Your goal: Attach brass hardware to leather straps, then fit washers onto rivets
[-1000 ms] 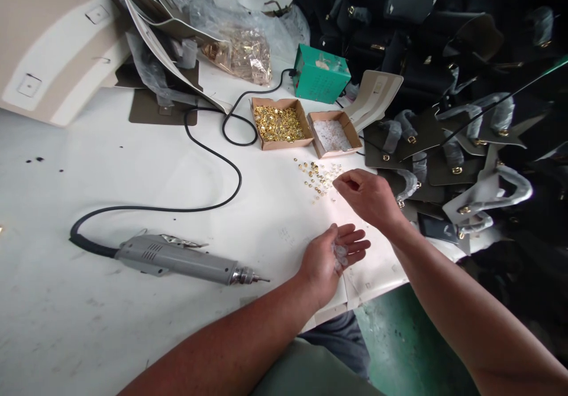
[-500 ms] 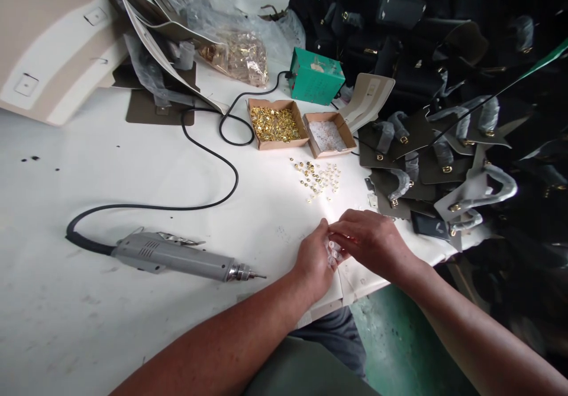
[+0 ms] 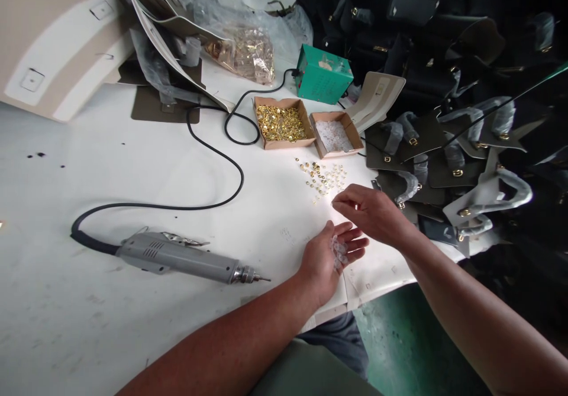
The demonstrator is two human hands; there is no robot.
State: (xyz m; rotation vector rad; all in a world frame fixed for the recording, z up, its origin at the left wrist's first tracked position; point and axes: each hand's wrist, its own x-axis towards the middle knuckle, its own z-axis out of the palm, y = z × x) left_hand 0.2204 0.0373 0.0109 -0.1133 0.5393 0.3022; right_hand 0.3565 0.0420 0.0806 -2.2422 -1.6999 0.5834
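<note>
My left hand lies palm up near the table's front edge, cupping several clear plastic washers on the palm and fingers. Just above and beyond its fingertips, my right hand is closed in a pinch; whatever its fingertips hold, if anything, is too small to make out. Beyond the right fingertips, small gold studs and pale washers are scattered on the white tabletop. Behind them stand a cardboard box of gold studs and a smaller box of clear washers.
A grey electric screwdriver lies left of my hands, its black cable curving back toward a green power unit. Beige panels and plastic-wrapped parts fill the back left. Dark bag pieces with wrapped handles crowd the right.
My right hand has lifted away from the left palm and moved toward the scattered pieces. The left fingers have spread out, baring the washers. The view has shifted slightly.
</note>
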